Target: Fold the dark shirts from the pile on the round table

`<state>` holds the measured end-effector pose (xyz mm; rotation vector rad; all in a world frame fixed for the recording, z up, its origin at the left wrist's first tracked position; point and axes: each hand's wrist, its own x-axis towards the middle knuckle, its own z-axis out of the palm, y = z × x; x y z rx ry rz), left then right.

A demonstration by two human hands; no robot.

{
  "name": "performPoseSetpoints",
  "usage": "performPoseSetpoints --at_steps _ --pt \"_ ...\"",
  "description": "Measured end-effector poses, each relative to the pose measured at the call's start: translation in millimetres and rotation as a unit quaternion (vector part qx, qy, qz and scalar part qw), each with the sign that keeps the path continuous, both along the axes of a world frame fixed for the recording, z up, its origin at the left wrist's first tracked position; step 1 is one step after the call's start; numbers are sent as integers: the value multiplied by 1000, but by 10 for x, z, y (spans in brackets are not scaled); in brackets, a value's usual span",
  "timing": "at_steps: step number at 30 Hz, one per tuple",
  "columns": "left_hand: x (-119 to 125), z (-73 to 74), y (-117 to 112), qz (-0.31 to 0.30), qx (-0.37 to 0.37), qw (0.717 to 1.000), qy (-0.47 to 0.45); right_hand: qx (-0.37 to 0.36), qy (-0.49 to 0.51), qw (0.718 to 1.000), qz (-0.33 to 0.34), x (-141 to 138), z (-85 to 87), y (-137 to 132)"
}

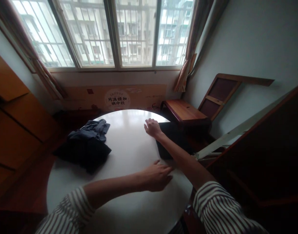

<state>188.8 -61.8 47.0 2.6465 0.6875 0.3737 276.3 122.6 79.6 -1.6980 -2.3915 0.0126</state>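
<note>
A black cloth (pixel 174 136) lies flat at the right edge of the round white table (pixel 129 152). My right hand (pixel 152 127) rests at the cloth's far left corner, knuckles up and fingers curled on that corner. My left hand (pixel 156 176) reaches across from the left. Its fingers are stretched out and touch the cloth's near left corner, with the thumb apart. Both sleeves are striped. My right forearm crosses over the cloth and hides part of it.
A pile of dark blue and black clothes (pixel 86 146) sits on the table's left side. A low wooden table (pixel 185 112) and a leaning wooden frame (pixel 219 92) stand at the right. Behind the table are a printed cardboard panel (pixel 117 97) and a barred window.
</note>
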Motion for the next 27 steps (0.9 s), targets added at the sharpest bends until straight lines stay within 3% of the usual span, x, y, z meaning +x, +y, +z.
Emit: performPoseSetpoints --at_steps 2,4,6,9,11,13,16,19,23,25,27 --pt "-483 158 18 65 12 998 2 13 11 999 37 -195 -83 -211" --pt "-1023 277 183 202 66 977 9 8 15 998 68 -336 -223 -399" --pt "-1574 356 451 370 132 919 30 -9 13 996 89 -423 -382 -523" --pt "-2309 400 868 590 194 784 24 -33 9 995 96 -481 -574 -591" --pt "-2669 375 1056 663 152 733 25 -40 9 995 95 -488 -646 -589" --pt "-2898 311 1152 690 75 718 61 -42 12 994 98 -481 -682 -577" --pt "-3016 208 1188 678 11 727 106 -41 25 993 109 -459 -709 -559" --pt "-2945 212 1180 659 33 747 75 -39 49 991 117 -445 -730 -543" --pt "-2599 455 1084 632 103 766 -48 -31 99 987 125 -448 -741 -550" --pt "-2314 611 962 578 118 794 -147 -28 153 979 134 -450 -738 -576" --pt "-1997 730 795 487 87 841 -221 -44 265 950 156 -443 -730 -614"
